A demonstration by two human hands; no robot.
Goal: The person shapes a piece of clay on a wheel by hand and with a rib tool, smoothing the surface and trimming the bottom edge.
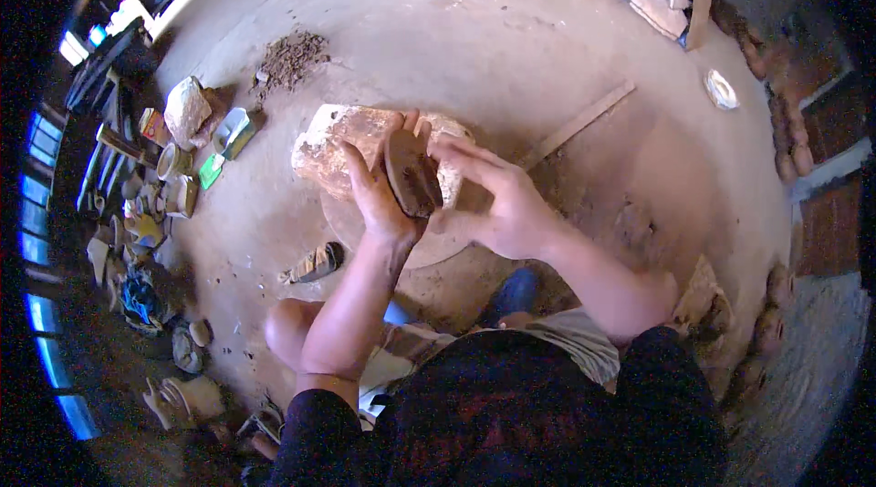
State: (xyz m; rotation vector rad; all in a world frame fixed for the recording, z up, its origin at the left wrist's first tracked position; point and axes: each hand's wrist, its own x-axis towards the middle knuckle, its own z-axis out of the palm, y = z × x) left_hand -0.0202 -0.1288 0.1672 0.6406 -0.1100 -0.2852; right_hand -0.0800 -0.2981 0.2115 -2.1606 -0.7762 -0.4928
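Left hand (379,199) grip closed around a dark brown slab of clay (412,173), fingers wrapped under, slab held on edge. Right hand (497,199) flat, open, fingertips pressing the slab's right face; holds nothing. Slab sits just above a round wooden disc (365,231) on the floor, in front of a pale stone block (342,145). Best to keep left support firm, press evenly. Farther: wooden stick (575,125), pile of crumbled clay (290,58).

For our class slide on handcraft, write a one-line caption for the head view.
Left hand holds a dark clay piece while the right hand touches it, above a pale stone block.
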